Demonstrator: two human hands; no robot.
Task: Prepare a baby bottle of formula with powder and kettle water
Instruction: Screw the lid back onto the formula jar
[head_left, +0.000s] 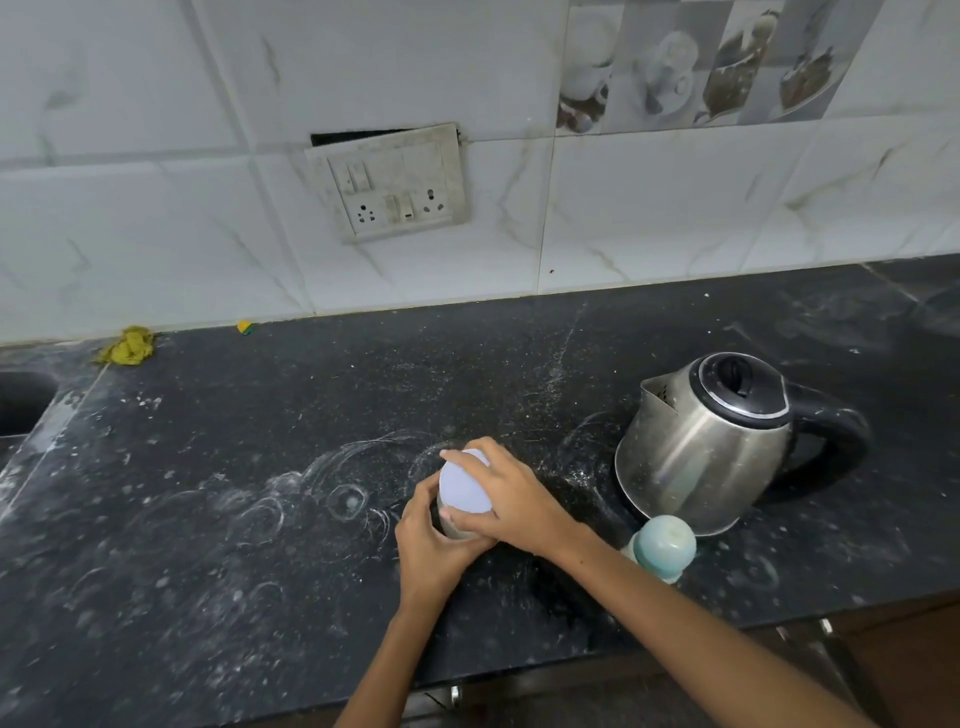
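Head view: two hands' fingers grasp one lidded jar (464, 493), near one kettle (711, 447), one bottle (662, 551).

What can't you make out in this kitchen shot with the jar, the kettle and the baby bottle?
- Jar contents, head view: the white lid and both hands, left hand and right hand, cover it.
- Baby bottle fill level: seen from above, its cap and the right forearm hide the body.
- Kettle water level: its lid is closed.
- Sink: cut off by the left edge.
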